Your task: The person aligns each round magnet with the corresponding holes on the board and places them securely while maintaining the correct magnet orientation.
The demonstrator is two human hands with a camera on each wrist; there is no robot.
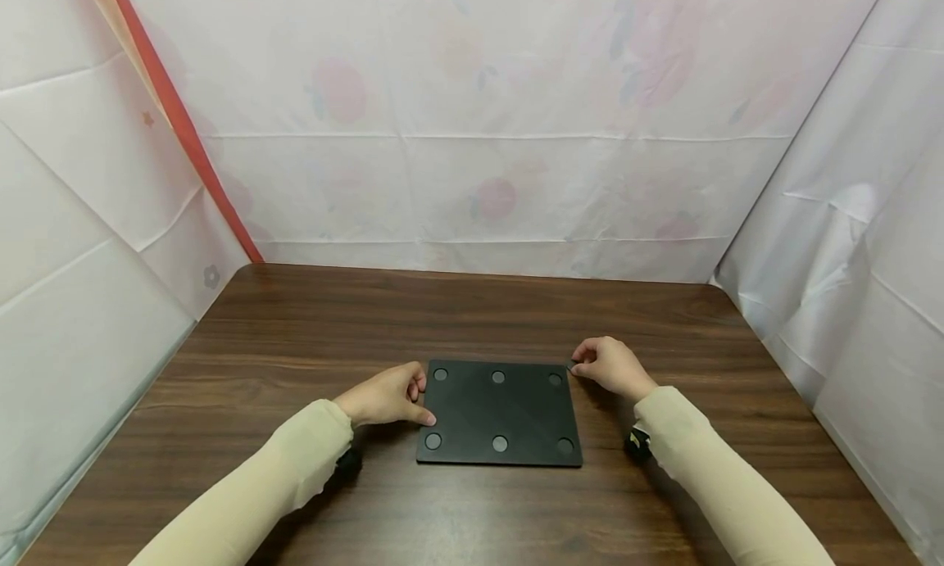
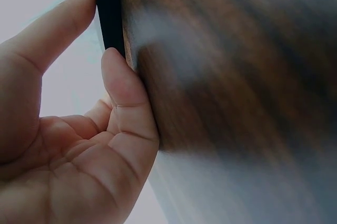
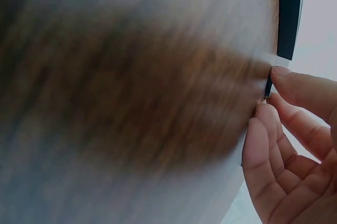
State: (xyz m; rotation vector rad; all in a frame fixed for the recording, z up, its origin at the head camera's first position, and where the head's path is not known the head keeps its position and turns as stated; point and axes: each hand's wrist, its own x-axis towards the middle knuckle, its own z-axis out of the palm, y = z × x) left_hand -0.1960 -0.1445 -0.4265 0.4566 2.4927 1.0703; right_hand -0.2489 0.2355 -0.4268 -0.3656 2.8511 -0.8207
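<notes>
A flat black rectangular board (image 1: 496,410) with several round grey and dark spots lies on the table. At its left edge, my left hand (image 1: 391,396) holds it, thumb on the rim and fingers curled beside it. The left wrist view shows the board's dark edge (image 2: 109,19) against the thumb and a fingertip. Just off the far right corner, my right hand (image 1: 612,368) pinches a small thin black piece (image 3: 269,83) between thumb and finger. Seen edge-on, that piece's full shape is hidden. A gap separates it from the board in the right wrist view.
The brown wood-grain table (image 1: 310,320) reaches to a pale printed cloth (image 1: 472,165) at the back. White cloth (image 1: 833,246) hangs at the right and more at the left, where a red strip (image 1: 184,128) runs down.
</notes>
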